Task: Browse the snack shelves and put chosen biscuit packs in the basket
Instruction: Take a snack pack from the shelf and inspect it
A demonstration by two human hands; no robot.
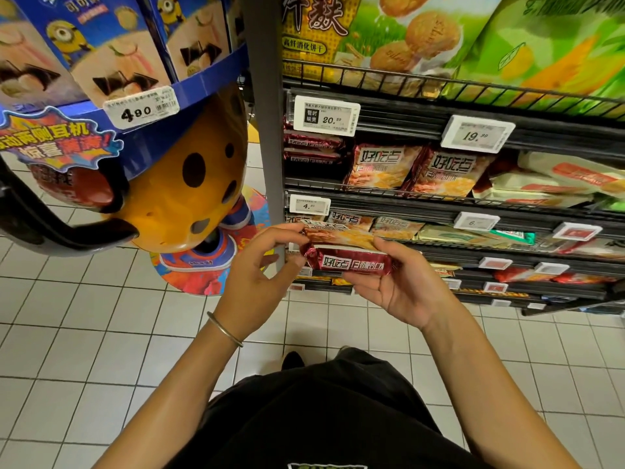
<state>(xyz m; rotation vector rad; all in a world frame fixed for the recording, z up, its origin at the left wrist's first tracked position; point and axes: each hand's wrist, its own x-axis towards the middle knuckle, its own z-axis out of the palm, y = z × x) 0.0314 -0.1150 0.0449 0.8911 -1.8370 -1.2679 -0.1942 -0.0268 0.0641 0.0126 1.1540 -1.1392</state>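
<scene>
Blue display stand (pixel 189 93) far left. Left hand (pixel 260 269) pinches the left end of the red biscuit pack (pixel 351 262). Right hand (pixel 402 289) curls under its right end, label facing the person, probably to read it. Shelves (pixel 439 201) just behind. No basket in view.

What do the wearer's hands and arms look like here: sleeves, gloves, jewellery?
No gloves on the left hand or the right hand. Both forearms are uncovered down to the frame edge, with no sleeves in view. A thin silver-coloured metal bangle sits on the left wrist; the right wrist has no watch or band. No rings that I can see. Black top below.
</scene>
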